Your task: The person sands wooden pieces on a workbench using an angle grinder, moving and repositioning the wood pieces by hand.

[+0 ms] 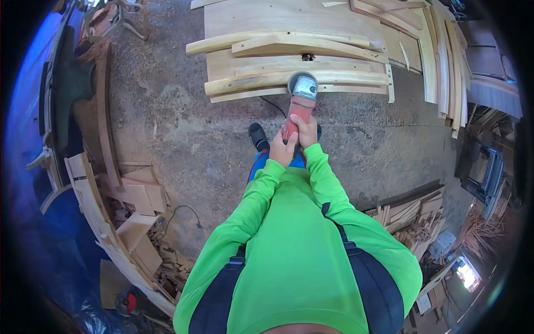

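Observation:
Both hands are closed around a red angle grinder [300, 108] with a silver head and a round disc at its far end. My left hand [282, 149] wraps the rear of the body, while my right hand [305, 131] grips it further forward, near the middle. The disc end overlaps a long curved wooden piece [245, 82] at the near edge of a board-topped bench; whether it touches the wood, I cannot tell. A dark cord [272, 104] shows left of the tool.
More curved pieces [311, 44] lie on the plywood top [267, 16]. Long boards [445, 67] lean at the right. Dusty concrete floor [189, 145] surrounds my feet. Wood scraps [172, 267] and a loose black cable [189, 207] are at the left, and stacked offcuts [414, 211] at the right.

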A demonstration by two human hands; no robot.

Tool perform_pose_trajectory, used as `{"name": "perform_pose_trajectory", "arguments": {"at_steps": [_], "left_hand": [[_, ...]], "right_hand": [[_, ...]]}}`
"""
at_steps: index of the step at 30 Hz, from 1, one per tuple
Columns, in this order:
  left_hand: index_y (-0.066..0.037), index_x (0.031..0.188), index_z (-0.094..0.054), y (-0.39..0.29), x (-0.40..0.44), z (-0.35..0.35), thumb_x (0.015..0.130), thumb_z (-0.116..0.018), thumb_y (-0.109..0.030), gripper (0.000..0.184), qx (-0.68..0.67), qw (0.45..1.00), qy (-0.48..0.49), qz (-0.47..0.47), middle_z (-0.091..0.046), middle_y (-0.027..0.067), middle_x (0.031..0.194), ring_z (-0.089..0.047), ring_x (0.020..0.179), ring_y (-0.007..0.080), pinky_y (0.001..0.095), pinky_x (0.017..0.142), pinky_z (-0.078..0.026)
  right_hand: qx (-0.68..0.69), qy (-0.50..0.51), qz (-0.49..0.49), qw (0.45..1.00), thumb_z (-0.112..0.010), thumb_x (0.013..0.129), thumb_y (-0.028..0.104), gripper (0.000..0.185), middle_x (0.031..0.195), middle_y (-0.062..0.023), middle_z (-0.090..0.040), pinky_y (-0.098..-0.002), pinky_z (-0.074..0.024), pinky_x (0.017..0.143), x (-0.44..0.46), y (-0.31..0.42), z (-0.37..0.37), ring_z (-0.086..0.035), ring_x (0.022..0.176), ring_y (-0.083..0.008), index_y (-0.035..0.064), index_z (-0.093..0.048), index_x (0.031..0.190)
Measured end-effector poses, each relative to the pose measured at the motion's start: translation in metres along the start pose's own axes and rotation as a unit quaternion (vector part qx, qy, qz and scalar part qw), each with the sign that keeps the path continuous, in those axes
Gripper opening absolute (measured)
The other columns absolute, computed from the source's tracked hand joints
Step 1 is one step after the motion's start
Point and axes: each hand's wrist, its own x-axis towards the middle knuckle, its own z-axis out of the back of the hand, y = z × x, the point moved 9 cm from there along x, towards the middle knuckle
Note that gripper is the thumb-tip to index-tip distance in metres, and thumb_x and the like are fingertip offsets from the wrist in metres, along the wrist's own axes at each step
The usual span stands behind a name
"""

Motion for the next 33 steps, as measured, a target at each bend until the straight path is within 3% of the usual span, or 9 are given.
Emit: {"name": "perform_pose_trajectory", "arguments": {"at_steps": [2,7,11,12,15,18,20,27,33], "left_hand": [[0.008,0.134,-0.048,0.001,0.001,0.012,0.098,-0.055,-0.036,0.057,0.003,1.000,0.019,0.020,-0.060,0.0201,0.128,-0.057,0.121,0.0254,0.0352,0.102,-0.043],[0.008,0.132,-0.049,0.024,-0.027,0.114,0.100,-0.052,-0.035,0.054,-0.099,0.985,-0.141,-0.004,-0.064,0.0210,0.121,-0.061,0.115,0.0279,0.0362,0.098,-0.045],[0.007,0.130,-0.050,0.036,-0.034,0.160,0.101,-0.051,-0.033,0.050,-0.094,0.980,-0.145,0.097,-0.065,0.0177,0.118,-0.062,0.110,0.0259,0.0359,0.095,-0.047],[0.007,0.129,-0.051,0.011,-0.035,0.158,0.101,-0.051,-0.034,0.049,-0.100,0.979,-0.126,0.127,-0.065,0.0173,0.116,-0.063,0.109,0.0256,0.0358,0.094,-0.047],[0.007,0.125,-0.054,0.029,-0.019,0.137,0.099,-0.054,-0.036,0.050,-0.120,0.989,-0.080,0.044,-0.067,0.0162,0.111,-0.064,0.105,0.0245,0.0352,0.091,-0.048],[0.006,0.125,-0.054,0.026,-0.018,0.125,0.098,-0.056,-0.038,0.052,-0.065,0.997,-0.039,0.024,-0.067,0.0159,0.112,-0.063,0.105,0.0233,0.0351,0.091,-0.048],[0.005,0.126,-0.054,0.029,-0.019,0.128,0.097,-0.057,-0.039,0.053,-0.019,0.999,-0.030,0.019,-0.066,0.0157,0.113,-0.063,0.106,0.0232,0.0350,0.091,-0.048],[0.007,0.124,-0.055,0.073,-0.036,0.195,0.101,-0.050,-0.039,0.052,-0.172,0.962,-0.190,0.098,-0.065,0.0175,0.115,-0.062,0.107,0.0238,0.0358,0.091,-0.046],[0.007,0.122,-0.057,0.000,-0.031,0.181,0.100,-0.052,-0.040,0.052,-0.089,0.983,-0.131,0.089,-0.066,0.0195,0.113,-0.064,0.106,0.0285,0.0375,0.091,-0.047]], "right_hand": [[-0.027,0.004,0.010,1.000,-0.072,0.084,0.026,0.028,0.085,-0.0080,-0.071,-0.0327,-0.0536,0.068,-0.001,-0.006,-0.014,-0.066,0.074,-0.0175,0.0023,-0.068,0.100],[-0.129,0.123,0.027,0.984,-0.078,0.078,0.031,0.042,0.091,-0.0119,-0.071,-0.0357,-0.0535,0.077,-0.017,-0.020,-0.141,-0.068,0.082,-0.0212,0.0007,-0.068,0.104],[-0.181,0.155,0.018,0.971,-0.078,0.077,0.033,0.044,0.093,-0.0145,-0.071,-0.0363,-0.0530,0.080,-0.023,-0.032,-0.193,-0.068,0.085,-0.0229,0.0002,-0.067,0.104],[-0.168,0.139,0.011,0.976,-0.077,0.077,0.033,0.043,0.091,-0.0143,-0.071,-0.0365,-0.0534,0.078,-0.020,-0.039,-0.188,-0.068,0.082,-0.0231,0.0001,-0.067,0.103],[-0.189,0.063,0.034,0.979,-0.076,0.079,0.030,0.040,0.088,-0.0128,-0.071,-0.0356,-0.0538,0.074,-0.020,-0.027,-0.152,-0.067,0.078,-0.0220,-0.0002,-0.067,0.102],[-0.022,0.034,-0.040,0.998,-0.075,0.080,0.027,0.035,0.086,-0.0111,-0.071,-0.0346,-0.0539,0.071,-0.030,-0.035,-0.130,-0.067,0.076,-0.0198,0.0002,-0.067,0.101],[-0.078,0.044,-0.026,0.996,-0.075,0.081,0.026,0.033,0.087,-0.0103,-0.071,-0.0341,-0.0537,0.071,-0.027,-0.043,-0.136,-0.066,0.077,-0.0183,0.0003,-0.067,0.101],[-0.223,0.184,0.005,0.957,-0.077,0.076,0.033,0.043,0.092,-0.0121,-0.071,-0.0347,-0.0530,0.077,-0.025,-0.049,-0.236,-0.067,0.082,-0.0202,0.0001,-0.067,0.101],[-0.173,0.121,-0.038,0.977,-0.077,0.076,0.036,0.046,0.090,-0.0134,-0.071,-0.0355,-0.0532,0.076,-0.019,-0.046,-0.201,-0.068,0.081,-0.0208,-0.0008,-0.067,0.101]]}}
